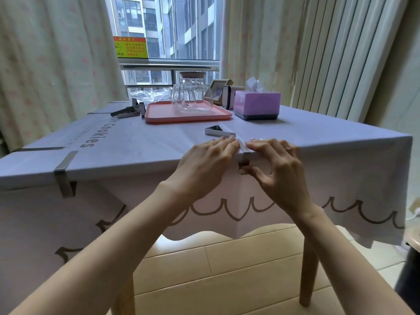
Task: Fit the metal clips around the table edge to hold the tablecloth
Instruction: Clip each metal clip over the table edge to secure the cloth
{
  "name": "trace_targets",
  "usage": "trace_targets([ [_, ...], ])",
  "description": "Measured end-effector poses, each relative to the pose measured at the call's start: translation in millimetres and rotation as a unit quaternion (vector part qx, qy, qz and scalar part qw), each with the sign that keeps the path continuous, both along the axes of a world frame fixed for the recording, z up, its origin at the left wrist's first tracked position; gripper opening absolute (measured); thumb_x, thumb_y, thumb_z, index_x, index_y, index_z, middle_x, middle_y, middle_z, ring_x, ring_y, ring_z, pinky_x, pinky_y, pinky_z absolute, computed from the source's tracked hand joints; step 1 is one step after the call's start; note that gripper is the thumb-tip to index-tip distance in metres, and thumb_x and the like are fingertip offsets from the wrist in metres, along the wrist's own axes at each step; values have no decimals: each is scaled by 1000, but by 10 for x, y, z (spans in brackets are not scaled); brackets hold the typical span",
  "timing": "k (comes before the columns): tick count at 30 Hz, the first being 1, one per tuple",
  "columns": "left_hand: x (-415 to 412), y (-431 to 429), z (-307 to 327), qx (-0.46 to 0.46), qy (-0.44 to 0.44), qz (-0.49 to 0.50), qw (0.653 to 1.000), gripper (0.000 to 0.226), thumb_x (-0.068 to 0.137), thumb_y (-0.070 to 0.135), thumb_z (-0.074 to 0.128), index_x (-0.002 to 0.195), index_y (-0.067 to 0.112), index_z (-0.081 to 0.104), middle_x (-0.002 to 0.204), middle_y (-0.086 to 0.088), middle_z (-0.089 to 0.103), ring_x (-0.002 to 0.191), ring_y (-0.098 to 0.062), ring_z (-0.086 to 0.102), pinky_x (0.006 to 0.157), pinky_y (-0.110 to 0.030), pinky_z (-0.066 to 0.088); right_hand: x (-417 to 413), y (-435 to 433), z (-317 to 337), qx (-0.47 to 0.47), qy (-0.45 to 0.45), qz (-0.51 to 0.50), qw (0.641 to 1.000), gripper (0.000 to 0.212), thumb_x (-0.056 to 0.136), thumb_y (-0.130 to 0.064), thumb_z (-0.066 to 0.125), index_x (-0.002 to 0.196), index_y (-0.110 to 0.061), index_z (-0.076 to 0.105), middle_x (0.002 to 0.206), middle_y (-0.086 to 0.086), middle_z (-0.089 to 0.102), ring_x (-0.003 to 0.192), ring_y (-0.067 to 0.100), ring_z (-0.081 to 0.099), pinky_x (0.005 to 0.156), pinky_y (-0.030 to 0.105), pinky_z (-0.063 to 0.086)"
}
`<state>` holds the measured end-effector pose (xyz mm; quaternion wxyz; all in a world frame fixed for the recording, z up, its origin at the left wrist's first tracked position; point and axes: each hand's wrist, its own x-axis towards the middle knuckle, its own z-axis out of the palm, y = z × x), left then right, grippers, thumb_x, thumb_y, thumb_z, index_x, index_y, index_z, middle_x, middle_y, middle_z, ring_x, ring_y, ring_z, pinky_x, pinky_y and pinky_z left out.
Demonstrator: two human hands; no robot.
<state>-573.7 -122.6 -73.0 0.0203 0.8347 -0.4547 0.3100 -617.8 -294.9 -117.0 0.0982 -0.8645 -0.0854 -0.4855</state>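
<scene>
A lilac tablecloth covers the table and hangs over its near edge. A metal clip straddles that edge at the middle. My left hand lies flat on the cloth just left of the clip, fingertips touching its top strip. My right hand presses the clip from the right, fingers on top and thumb under its lower end. Another clip sits fitted on the near edge at the left. A loose clip lies on the cloth behind my hands. Several spare clips lie at the far left corner.
A pink tray with a glass teapot stands at the back. A purple tissue box is to its right, with small frames behind. Curtains flank the window. A wooden chair seat is below the table edge.
</scene>
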Motion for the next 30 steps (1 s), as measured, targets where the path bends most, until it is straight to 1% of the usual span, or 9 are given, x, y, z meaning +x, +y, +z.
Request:
trace_targets([
  [5,24,59,30,-7,7,9,1000,49,96,21,44,144,21,31,152,-4,29,139,-25,29,109,-40,30,-1,-38,1,-22,1,-4,1000,52,81,-51,55,116,-13,60,114,3,65,105,20,56,91,28,35],
  [10,33,29,39,6,-8,67,998,49,97,36,40,142,20,29,149,-4,34,128,-24,43,90,-37,43,29,-37,10,-8,-10,7,1000,49,84,-52,52,111,-13,63,111,3,66,102,18,56,86,26,32],
  [13,17,32,44,12,-6,60,998,50,97,37,39,142,17,29,150,-5,33,128,-25,42,92,-37,42,58,-58,10,6,-22,19,1000,40,84,-43,55,109,-13,64,109,3,67,101,15,53,83,24,29],
  [16,21,36,38,4,-9,45,999,50,97,38,36,141,15,33,145,-6,40,125,-25,46,91,-38,43,69,-64,8,11,-29,24,999,34,84,-34,54,107,-11,65,106,3,68,98,12,51,80,22,25],
  [18,27,41,28,-6,-19,36,999,52,94,42,27,137,13,38,140,-8,46,121,-26,49,89,-38,44,78,-56,4,19,-31,25,999,32,85,-30,53,108,-11,65,106,3,67,98,12,51,79,23,26],
  [20,11,48,26,-13,-25,32,999,66,86,49,13,132,13,44,134,-9,52,114,-26,54,85,-37,47,76,-42,-1,25,-35,26,999,31,85,-28,51,107,-11,65,106,2,67,98,12,51,80,23,26],
  [22,14,40,15,-17,-31,29,999,74,81,52,8,129,12,46,131,-10,54,110,-26,56,82,-36,48,66,-24,4,31,-38,25,998,30,84,-25,50,106,-11,66,105,2,68,97,12,52,80,23,26],
  [27,40,14,-4,-10,-45,40,998,75,82,64,22,125,11,53,125,-9,60,105,-26,60,77,-35,50,51,25,3,47,-39,10,998,28,80,-10,54,104,-12,67,105,1,68,97,13,53,78,24,26],
  [30,50,-1,-37,-11,-51,54,997,76,78,70,35,118,10,58,115,-9,65,97,-27,63,73,-35,51,41,27,20,50,-33,15,998,30,81,-17,48,105,-13,66,105,0,68,96,14,53,78,25,26],
])
